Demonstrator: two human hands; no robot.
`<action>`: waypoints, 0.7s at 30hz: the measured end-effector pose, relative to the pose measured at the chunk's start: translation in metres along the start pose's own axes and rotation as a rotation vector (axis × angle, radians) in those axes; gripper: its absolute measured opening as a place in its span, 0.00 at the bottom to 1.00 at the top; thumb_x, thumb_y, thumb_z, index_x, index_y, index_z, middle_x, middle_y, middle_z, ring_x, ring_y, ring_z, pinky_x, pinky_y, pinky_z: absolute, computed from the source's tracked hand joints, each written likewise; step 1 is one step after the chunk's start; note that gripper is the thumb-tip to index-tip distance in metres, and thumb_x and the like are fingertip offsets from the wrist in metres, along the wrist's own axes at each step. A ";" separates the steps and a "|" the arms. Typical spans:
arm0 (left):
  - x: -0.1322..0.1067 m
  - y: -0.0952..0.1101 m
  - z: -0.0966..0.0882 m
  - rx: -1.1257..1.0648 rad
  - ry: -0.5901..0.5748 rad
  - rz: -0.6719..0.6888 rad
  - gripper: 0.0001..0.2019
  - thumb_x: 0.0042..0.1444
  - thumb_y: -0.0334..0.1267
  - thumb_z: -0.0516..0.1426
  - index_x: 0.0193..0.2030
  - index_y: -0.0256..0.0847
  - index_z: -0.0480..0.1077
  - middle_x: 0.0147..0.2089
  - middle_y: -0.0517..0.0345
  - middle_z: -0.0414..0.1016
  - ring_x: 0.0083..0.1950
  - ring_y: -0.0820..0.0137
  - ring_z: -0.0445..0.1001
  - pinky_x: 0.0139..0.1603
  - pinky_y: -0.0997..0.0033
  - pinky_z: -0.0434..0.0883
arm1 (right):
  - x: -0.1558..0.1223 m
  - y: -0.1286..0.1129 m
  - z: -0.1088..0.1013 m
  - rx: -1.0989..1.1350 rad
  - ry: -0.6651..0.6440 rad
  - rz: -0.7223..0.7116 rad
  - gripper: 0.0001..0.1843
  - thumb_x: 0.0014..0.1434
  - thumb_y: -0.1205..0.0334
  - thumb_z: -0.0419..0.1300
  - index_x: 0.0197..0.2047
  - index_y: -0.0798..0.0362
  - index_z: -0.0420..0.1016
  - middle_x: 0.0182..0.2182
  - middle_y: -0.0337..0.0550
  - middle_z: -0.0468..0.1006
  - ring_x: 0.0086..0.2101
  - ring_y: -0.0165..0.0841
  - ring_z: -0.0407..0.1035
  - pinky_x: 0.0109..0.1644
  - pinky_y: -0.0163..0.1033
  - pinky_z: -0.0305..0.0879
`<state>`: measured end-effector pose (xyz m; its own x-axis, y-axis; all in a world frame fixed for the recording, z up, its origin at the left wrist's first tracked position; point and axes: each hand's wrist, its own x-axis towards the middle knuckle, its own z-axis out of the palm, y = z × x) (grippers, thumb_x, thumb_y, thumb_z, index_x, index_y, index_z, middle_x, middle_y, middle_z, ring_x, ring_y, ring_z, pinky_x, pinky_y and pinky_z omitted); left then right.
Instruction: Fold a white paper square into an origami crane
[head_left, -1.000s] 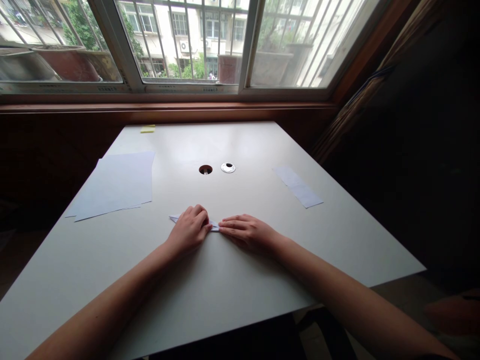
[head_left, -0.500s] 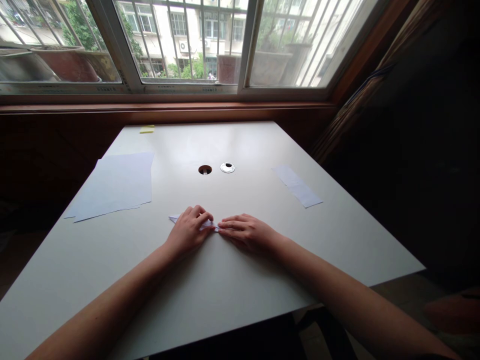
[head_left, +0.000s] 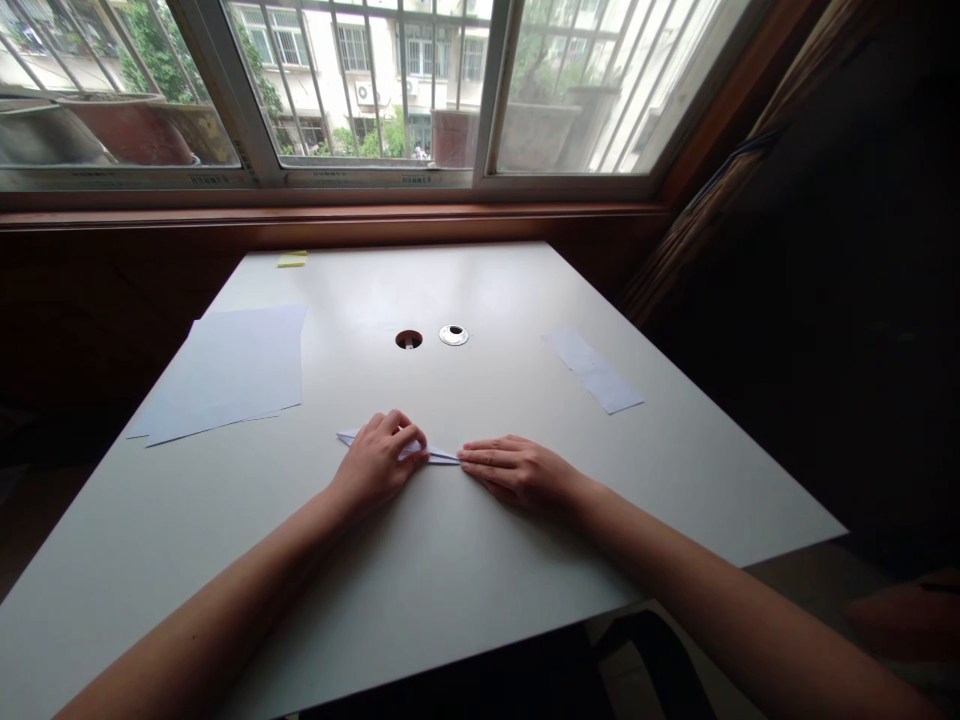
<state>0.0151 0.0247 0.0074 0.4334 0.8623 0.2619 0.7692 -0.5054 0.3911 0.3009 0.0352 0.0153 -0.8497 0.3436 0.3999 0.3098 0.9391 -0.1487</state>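
Observation:
A narrow, pointed strip of folded white paper (head_left: 442,459) lies on the white table in front of me. My left hand (head_left: 381,452) is closed on it, fingers curled over its middle and thumb near the fold. Its left tip pokes out beyond that hand. My right hand (head_left: 521,470) lies low over the table with fingers stretched out flat, side by side. Those fingertips touch the paper's thin right tip. Part of the paper is hidden under my left hand, and the right thumb is mostly hidden.
Large white sheets (head_left: 232,370) lie at the left of the table (head_left: 360,610). Two smaller paper pieces (head_left: 596,372) rest at the right. A round hole (head_left: 409,340) and a silver ring cover (head_left: 454,336) sit mid-table. Yellow sticky notes (head_left: 292,259) lie at the back edge.
My right hand has slid to the right along the folded paper, baring more of its right end. The left hand keeps its place on the paper.

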 end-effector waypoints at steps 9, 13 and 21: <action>0.000 0.000 0.000 -0.014 0.006 -0.006 0.04 0.64 0.41 0.58 0.42 0.46 0.72 0.45 0.55 0.70 0.45 0.62 0.68 0.48 0.60 0.68 | -0.019 0.006 -0.006 0.057 0.015 0.074 0.23 0.66 0.68 0.55 0.64 0.51 0.68 0.57 0.49 0.77 0.58 0.38 0.69 0.59 0.46 0.70; 0.000 0.000 0.000 -0.017 0.021 -0.001 0.04 0.64 0.41 0.58 0.42 0.46 0.73 0.44 0.55 0.70 0.45 0.62 0.68 0.48 0.60 0.68 | -0.011 0.004 -0.005 0.041 0.019 0.082 0.24 0.66 0.67 0.56 0.65 0.50 0.67 0.55 0.49 0.78 0.55 0.38 0.71 0.56 0.47 0.72; 0.000 -0.001 0.002 -0.012 0.034 0.009 0.04 0.64 0.41 0.58 0.42 0.46 0.73 0.44 0.54 0.70 0.45 0.61 0.67 0.48 0.59 0.69 | 0.017 -0.006 0.011 -0.053 -0.057 0.026 0.24 0.69 0.62 0.54 0.67 0.52 0.64 0.58 0.49 0.75 0.56 0.38 0.67 0.55 0.45 0.67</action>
<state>0.0152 0.0247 0.0056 0.4239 0.8562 0.2953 0.7596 -0.5137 0.3989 0.2794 0.0359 0.0128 -0.8635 0.3685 0.3444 0.3530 0.9292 -0.1092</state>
